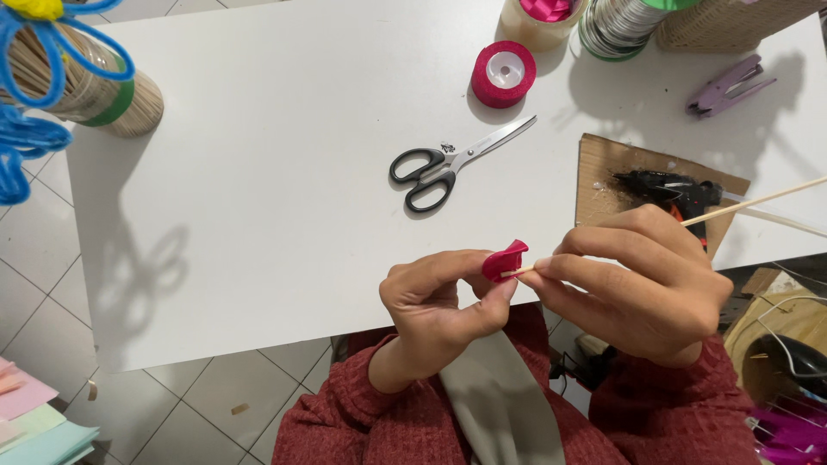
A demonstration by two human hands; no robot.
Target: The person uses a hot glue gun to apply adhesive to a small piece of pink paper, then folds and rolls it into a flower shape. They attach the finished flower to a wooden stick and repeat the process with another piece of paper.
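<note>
Ribbon piece (505, 260), deep pink, folded, pinched against thin stick (749, 203).

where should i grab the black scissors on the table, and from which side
Take the black-handled scissors by the two black handle loops at the lower left end, coming from the person's side of the white table. The shut steel blades point up and right, toward the red ribbon roll, so that end stays clear.

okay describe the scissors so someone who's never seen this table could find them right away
Start at the white table and look to its middle, just beyond the person's hands. The scissors lie flat there, closed, below the red ribbon roll. Their black loop handles and silver blades set them apart.
</note>
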